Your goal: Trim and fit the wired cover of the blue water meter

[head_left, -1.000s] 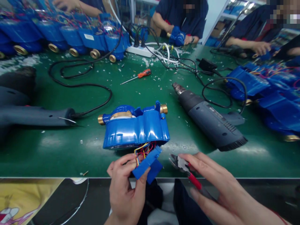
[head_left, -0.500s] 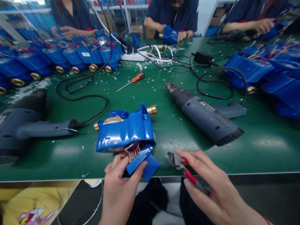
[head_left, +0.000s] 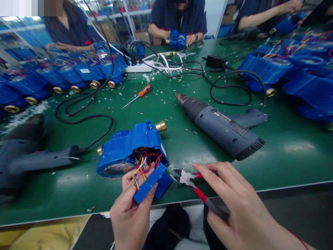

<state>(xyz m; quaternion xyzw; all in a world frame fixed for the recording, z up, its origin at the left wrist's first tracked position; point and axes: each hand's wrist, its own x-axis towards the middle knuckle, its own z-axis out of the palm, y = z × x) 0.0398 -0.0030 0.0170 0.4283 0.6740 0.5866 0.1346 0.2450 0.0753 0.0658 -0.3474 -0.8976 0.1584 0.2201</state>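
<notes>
A blue water meter (head_left: 122,147) with brass pipe ends lies tilted on the table, its opening towards me. Red, yellow and white wires (head_left: 144,165) spill out of that opening. My left hand (head_left: 135,201) pinches a blue plastic cover piece (head_left: 150,184) in front of the meter, with some wires at its fingers. My right hand (head_left: 234,201) holds a pair of diagonal cutters (head_left: 186,177) by the red and grey handles. Their jaws are apart and point left, just right of the cover piece, with nothing between them.
One heat gun (head_left: 218,125) lies to the right, another heat gun (head_left: 31,156) at the left. An orange screwdriver (head_left: 145,91) lies beyond the meter. Farther back are a power strip (head_left: 139,67), looping cables and rows of blue meters (head_left: 267,66). Co-workers sit opposite.
The meter has rolled so that its opening and wires show more. The cutters' jaws have spread and come closer to the cover piece. The whole view has shifted slightly.
</notes>
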